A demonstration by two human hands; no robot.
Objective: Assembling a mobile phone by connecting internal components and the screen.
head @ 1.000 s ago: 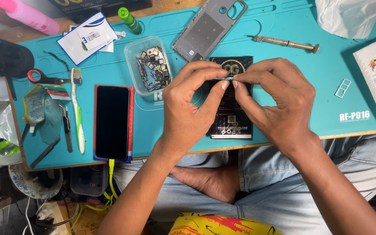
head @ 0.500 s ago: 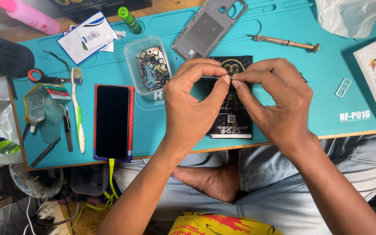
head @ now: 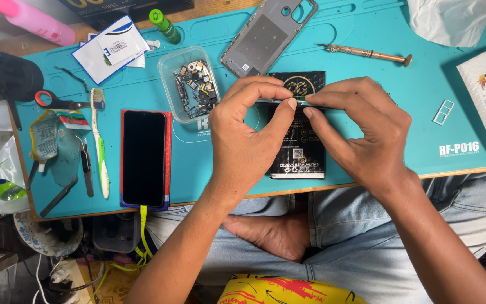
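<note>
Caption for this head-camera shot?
Both hands, left hand and right hand, pinch a thin strip above a teal mat.

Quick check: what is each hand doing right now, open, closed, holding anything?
Left hand: closed, pinching one end of a thin flat strip above the black battery pack.
Right hand: closed, pinching the strip's other end.

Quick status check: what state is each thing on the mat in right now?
Thin strip: pinched between both hands, above the black packet.
Left hand: fingertips closed on the strip.
Right hand: fingertips closed on the strip.
Phone: screen dark, yellow cable plugged in.
Back cover: off, inner side up.
Parts tub: open, holding small parts.
Screwdriver: lying untouched.
Scissors: shut.
</note>
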